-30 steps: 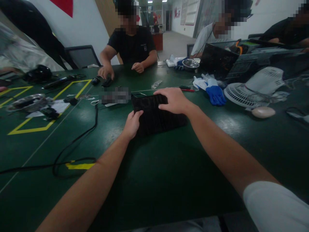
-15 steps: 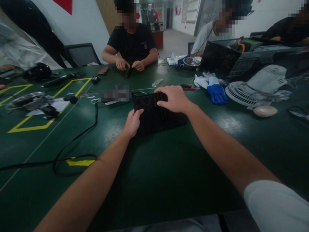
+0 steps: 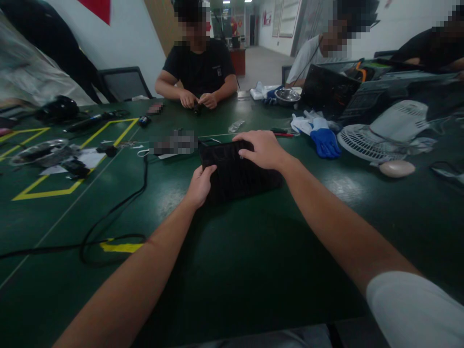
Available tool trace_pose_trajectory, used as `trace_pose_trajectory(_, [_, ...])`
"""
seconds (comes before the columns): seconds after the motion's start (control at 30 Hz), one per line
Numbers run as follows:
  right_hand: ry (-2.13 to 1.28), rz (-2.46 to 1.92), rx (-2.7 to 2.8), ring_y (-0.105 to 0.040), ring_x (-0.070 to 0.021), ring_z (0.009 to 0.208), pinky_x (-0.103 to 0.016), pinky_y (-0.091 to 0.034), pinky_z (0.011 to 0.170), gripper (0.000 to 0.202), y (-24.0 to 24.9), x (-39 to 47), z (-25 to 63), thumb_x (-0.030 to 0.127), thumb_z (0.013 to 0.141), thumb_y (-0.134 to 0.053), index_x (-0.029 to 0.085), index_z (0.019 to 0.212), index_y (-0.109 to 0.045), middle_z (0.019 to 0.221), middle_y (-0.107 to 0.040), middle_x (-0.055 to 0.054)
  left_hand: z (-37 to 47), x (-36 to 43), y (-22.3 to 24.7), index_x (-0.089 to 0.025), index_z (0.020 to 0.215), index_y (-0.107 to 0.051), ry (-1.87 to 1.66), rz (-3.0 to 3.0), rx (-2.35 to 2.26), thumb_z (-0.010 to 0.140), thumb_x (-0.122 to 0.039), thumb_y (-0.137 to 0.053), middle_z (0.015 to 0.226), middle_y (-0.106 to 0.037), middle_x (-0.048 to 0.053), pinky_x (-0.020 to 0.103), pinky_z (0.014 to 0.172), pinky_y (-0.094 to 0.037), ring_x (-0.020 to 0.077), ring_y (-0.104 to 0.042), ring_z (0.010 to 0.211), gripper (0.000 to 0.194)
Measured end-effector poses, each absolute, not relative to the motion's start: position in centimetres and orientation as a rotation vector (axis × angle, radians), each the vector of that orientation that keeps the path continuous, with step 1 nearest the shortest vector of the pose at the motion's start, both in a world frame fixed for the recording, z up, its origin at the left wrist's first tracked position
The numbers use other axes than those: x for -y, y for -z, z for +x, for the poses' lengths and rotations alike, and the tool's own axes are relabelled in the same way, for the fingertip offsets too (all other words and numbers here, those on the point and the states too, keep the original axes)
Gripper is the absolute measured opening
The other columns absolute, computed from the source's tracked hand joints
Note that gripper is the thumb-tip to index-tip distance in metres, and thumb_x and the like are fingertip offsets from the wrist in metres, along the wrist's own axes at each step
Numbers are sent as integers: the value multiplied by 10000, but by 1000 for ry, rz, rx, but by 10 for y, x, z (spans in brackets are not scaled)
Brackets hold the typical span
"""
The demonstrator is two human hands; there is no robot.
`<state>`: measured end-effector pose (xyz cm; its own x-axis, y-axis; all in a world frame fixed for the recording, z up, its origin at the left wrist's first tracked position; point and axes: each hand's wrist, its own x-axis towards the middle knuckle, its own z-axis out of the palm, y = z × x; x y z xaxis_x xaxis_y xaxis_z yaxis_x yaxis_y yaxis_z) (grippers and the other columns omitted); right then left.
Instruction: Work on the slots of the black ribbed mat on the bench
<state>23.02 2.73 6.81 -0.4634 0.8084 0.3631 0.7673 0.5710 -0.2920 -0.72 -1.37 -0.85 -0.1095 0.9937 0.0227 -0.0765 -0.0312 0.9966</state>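
Observation:
A flat black rectangular panel with ridges [image 3: 235, 176] lies on the green table in front of me; its exact kind is too dark to make out. My left hand [image 3: 202, 186] grips its left edge, thumb on top and fingers out of sight underneath. Over the far edge curls my right hand [image 3: 263, 151], with the thumb resting on the upper face and the fingertips bent past the edge. Both hands are closed on the panel.
Left of me run a black cable [image 3: 145, 179] and yellow tape outlines [image 3: 47, 195]. To the right lie blue-and-white gloves [image 3: 324, 140], a white fan part [image 3: 362, 142] and a metal bowl [image 3: 287, 95]. A co-worker [image 3: 199, 67] sits opposite, handling a small dark part.
My hands and the black panel stay almost in place. Across the table, the co-worker's hands have drawn closer together around the small dark part.

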Motion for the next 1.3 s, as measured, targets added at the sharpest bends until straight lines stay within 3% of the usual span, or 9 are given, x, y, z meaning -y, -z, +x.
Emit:
trace_pose_trajectory(0.5, [-191, -1236, 2348, -666, -364, 1384, -586, -426, 1207, 502, -74, -27, 235, 286, 983, -685, 310, 1482, -734, 1511, -752, -75, -7, 15, 8, -206, 961, -752, -1343, 1123, -1214, 759, -491, -772, 956, -798, 95, 505, 1095, -605, 374, -774, 1140, 349])
trace_pose_trajectory(1.3, [-252, -1204, 2380, -648, -354, 1430, -583, -416, 1234, 600, -78, -26, 239, 256, 927, -730, 317, 1524, -713, 1558, -725, -64, -8, 12, 10, -234, 924, -699, -1335, 1105, -1241, 738, -507, -782, 917, -762, 83, 508, 1028, -619, 376, -766, 1108, 340])
